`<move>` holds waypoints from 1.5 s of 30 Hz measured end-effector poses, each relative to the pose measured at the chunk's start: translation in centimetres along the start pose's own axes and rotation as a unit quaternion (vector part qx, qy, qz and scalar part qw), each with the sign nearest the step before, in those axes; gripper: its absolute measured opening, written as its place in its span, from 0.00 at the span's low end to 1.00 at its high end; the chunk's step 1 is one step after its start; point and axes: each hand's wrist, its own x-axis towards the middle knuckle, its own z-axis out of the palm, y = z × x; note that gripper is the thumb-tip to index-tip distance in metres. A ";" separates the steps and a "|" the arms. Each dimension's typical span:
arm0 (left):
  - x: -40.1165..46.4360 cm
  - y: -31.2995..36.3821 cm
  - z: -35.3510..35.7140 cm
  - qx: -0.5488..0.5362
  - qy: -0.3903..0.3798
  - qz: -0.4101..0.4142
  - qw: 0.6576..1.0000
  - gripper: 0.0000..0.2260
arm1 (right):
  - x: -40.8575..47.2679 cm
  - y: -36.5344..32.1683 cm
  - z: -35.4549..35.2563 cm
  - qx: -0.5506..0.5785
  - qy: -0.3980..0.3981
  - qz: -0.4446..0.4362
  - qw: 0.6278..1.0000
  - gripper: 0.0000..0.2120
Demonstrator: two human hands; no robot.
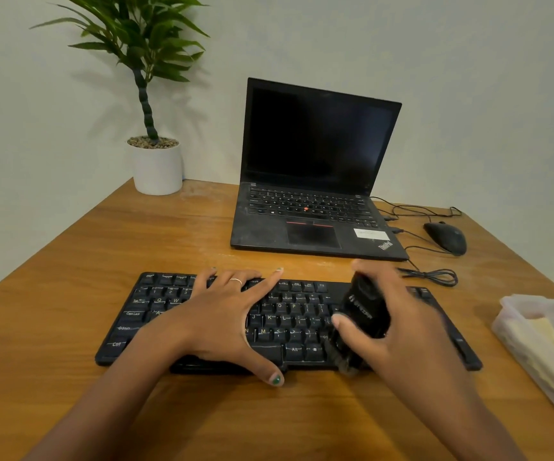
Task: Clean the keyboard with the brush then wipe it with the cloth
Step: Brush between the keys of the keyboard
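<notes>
A black keyboard (288, 319) lies across the near middle of the wooden desk (102, 261). My left hand (229, 314) rests flat on its left half, fingers spread and straight. My right hand (398, 324) grips a black brush (363, 314) over the keyboard's right part; its dark bristles (343, 356) touch the bottom key row by the front edge. The brush and this hand look motion-blurred. A pale yellow cloth (535, 344) lies inside a clear plastic container (515, 306) at the right edge of the desk.
An open black laptop (312, 181) with a dark screen stands behind the keyboard. A black mouse (446, 237) and loose cables (432, 276) lie to its right. A potted plant (157, 161) stands at the desk's back left corner against the wall.
</notes>
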 end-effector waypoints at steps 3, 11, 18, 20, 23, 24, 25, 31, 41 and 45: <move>0.1 0.0 0.0 0.001 0.002 0.000 1.000 0.57 | 0.3 -0.2 -0.5 -0.023 -0.068 0.004 0.997 0.25; 0.0 0.0 0.0 0.000 -0.001 0.000 1.000 0.56 | 0.4 -0.1 0.0 -0.007 -0.045 0.006 0.999 0.24; 0.1 0.0 0.0 0.006 0.000 0.002 1.000 0.56 | 0.5 -0.3 0.6 0.001 -0.011 -0.008 1.000 0.24; 0.1 0.0 -0.1 0.006 0.001 0.002 1.000 0.56 | 0.7 -0.4 0.1 -0.016 -0.055 -0.005 0.998 0.24; 0.1 -0.1 -0.1 0.005 0.002 0.003 1.000 0.55 | 1.4 -0.2 -0.7 -0.014 -0.031 -0.003 0.999 0.23; 0.1 -0.1 0.0 0.004 0.003 0.003 1.000 0.55 | 1.2 -0.1 -0.2 -0.014 -0.004 -0.010 1.000 0.24; 0.1 -0.1 0.0 0.004 0.003 0.002 1.000 0.56 | 0.9 -0.2 0.3 -0.010 0.009 -0.016 1.000 0.25; 0.0 0.0 -0.2 0.002 -0.003 0.001 1.000 0.56 | 1.6 0.1 -0.5 -0.068 -0.028 -0.001 0.997 0.25; 0.0 0.0 -0.2 0.003 -0.001 0.002 1.000 0.56 | 2.0 0.0 0.0 -0.074 0.005 -0.039 0.997 0.26; 0.0 -0.1 -0.1 0.003 0.001 0.005 1.000 0.56 | 1.7 0.5 0.4 -0.003 -0.034 0.005 0.999 0.25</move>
